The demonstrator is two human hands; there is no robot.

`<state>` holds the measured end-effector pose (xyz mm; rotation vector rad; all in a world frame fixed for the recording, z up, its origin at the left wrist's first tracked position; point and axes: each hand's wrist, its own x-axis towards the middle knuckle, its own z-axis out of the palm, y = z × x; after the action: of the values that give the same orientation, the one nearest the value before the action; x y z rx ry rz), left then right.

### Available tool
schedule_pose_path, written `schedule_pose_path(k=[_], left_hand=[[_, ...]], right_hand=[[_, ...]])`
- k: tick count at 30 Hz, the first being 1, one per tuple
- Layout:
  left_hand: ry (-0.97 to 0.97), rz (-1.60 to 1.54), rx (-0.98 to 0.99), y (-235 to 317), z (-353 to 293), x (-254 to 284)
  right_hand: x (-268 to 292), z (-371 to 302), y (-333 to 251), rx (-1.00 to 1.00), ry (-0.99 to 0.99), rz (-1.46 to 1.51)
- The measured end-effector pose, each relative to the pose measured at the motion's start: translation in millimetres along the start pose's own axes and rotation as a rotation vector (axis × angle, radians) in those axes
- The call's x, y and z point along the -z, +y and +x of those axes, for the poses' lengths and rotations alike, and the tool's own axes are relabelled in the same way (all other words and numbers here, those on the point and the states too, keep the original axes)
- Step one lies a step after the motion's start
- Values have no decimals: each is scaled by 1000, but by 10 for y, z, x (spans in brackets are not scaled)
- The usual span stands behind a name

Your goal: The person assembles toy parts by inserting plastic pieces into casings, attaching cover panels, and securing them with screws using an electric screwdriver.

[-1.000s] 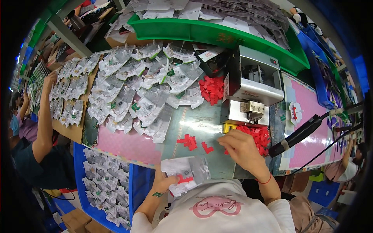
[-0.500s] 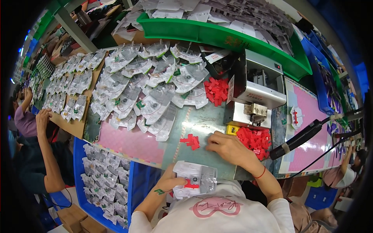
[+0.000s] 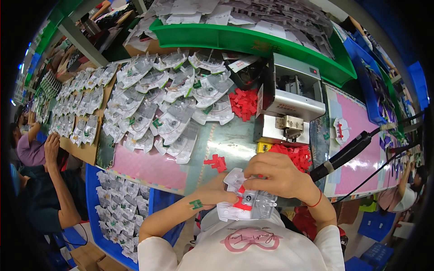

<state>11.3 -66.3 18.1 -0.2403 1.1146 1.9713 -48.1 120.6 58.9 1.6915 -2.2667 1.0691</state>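
My right hand (image 3: 279,175) has moved in from the tabletop to the clear-and-white plastic housing (image 3: 258,203). Stacked housings (image 3: 174,122) lie beyond my left hand (image 3: 212,193), which grips this one's left side between my hands. Loose red pieces (image 3: 216,162) sit just beyond it. My right fingertips meet a red part (image 3: 242,189); pinched or merely touching, I cannot tell. Beyond them lies a red heap (image 3: 298,156).

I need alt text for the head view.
A person's left hand holds a white, partly clear plastic housing with red parts, the right hand over it. On the workbench beyond are loose red pieces, overlapping similar housings and a silver machine.
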Motion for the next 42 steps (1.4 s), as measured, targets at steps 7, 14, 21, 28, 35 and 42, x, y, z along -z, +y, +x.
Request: schedule_pose_path(k=[7,14,21,28,35,42], left_hand=[[-177,136,67,30,139,-48],[-227,143,2,101,178,-71],[-254,139,-18,119,226,-30],[-162,22,-64,21,302,-50],[-95,-41,-198,-52,312,-32],[-36,-81,-198,-245,365,43]], right_hand=[[45,-83,7,36,-97,60],[140,-81,-9,28,-118,9],[171,-56,-10,33,-107,5],[204,-108,92,-4,-171,-62],[845,165,274,-61,34,-339],[1516,495,920,-351,190,-336]])
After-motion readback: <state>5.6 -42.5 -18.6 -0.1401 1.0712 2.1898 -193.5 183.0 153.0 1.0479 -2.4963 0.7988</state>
